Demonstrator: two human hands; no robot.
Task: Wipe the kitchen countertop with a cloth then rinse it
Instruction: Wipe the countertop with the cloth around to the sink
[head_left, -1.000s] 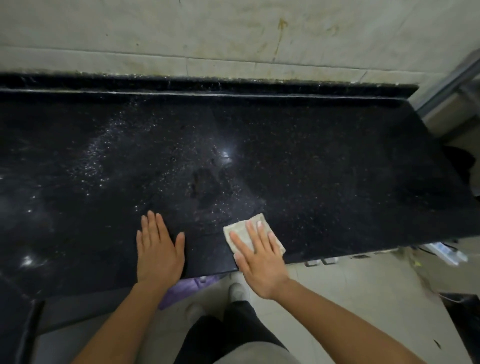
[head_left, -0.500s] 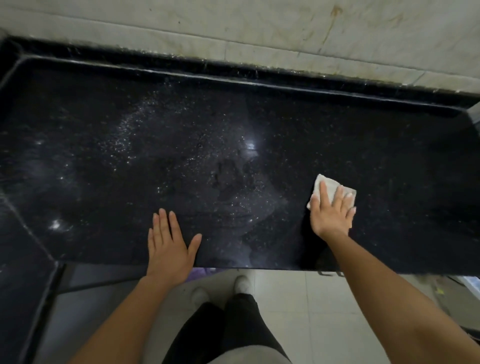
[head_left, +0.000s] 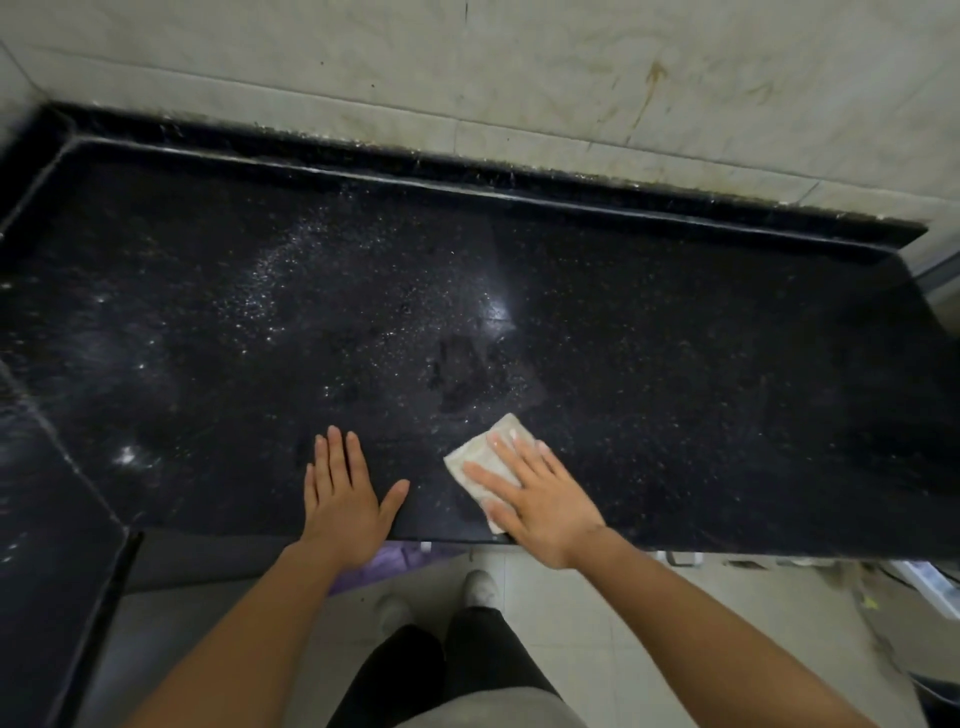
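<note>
A black speckled countertop (head_left: 675, 364) fills the view, with wet smears and bright flecks across its middle. A folded pale cloth (head_left: 480, 457) lies near the front edge. My right hand (head_left: 540, 499) presses flat on the cloth, fingers spread, covering its near half. My left hand (head_left: 345, 493) rests flat on the bare counter to the left of the cloth, fingers apart, holding nothing.
A raised black lip (head_left: 519, 176) runs along the back under a stained tiled wall (head_left: 571, 78). The counter turns a corner at the left (head_left: 47, 519). Below the front edge are a tiled floor (head_left: 597, 623), my shoes and a purple item (head_left: 384, 564).
My right hand has swept the cloth out to the right and then back left toward the front edge, close to my left hand. The left hand has stayed planted.
</note>
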